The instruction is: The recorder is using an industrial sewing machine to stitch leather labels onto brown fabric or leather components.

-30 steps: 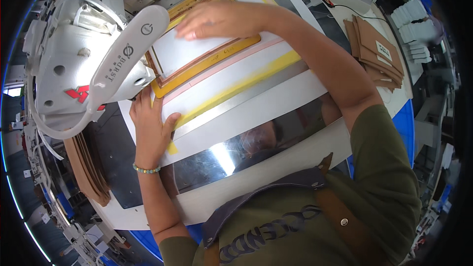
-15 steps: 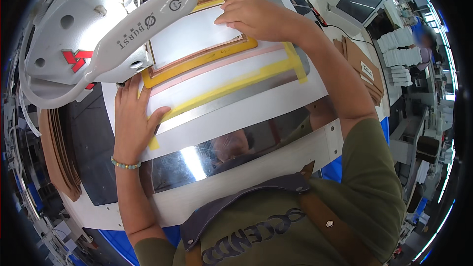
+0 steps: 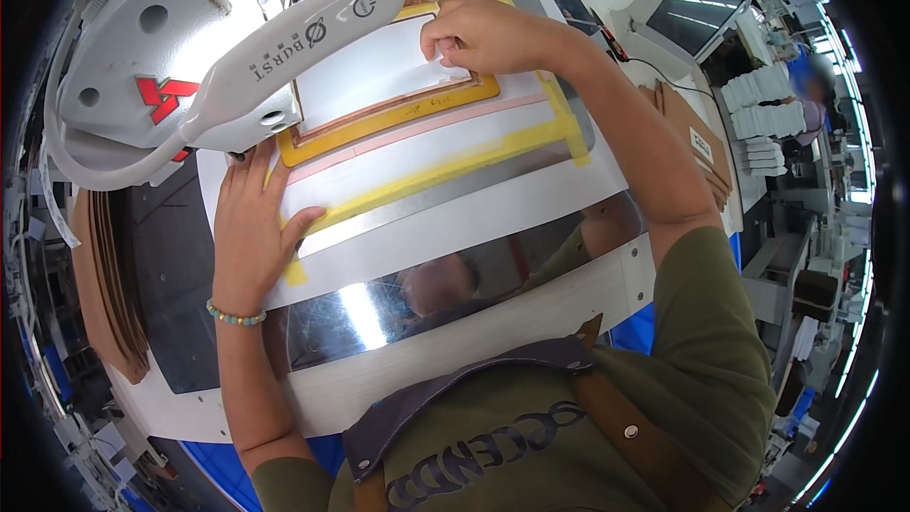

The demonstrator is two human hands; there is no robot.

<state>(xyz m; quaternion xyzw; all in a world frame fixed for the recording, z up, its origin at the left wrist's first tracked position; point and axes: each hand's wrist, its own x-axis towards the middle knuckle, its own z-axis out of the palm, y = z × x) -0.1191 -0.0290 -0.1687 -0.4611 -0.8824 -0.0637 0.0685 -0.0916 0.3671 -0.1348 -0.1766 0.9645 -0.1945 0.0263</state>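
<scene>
My left hand (image 3: 251,228) lies flat with fingers spread on a white board (image 3: 346,185) edged with yellow tape (image 3: 417,169), its fingertips by the left end of a yellow template frame (image 3: 398,114) under the white sewing machine head (image 3: 118,47). My right hand (image 3: 483,38) has its fingers curled down at the right part of a white panel (image 3: 365,71) inside the frame; what they hold, if anything, is hidden. The machine's long white lamp (image 3: 284,47) hangs over the frame's upper left.
Brown cut pieces are stacked left (image 3: 104,284) and right (image 3: 692,118). A screen (image 3: 687,5) and a red-handled tool (image 3: 611,38) sit at back right. White stacks (image 3: 749,100) and another person (image 3: 813,95) are farther right. A reflective metal strip (image 3: 455,284) runs before me.
My right hand has moved right across the white panel, and its fingers have curled at the panel's right part. My left hand stays on the board while the whole view has shifted.
</scene>
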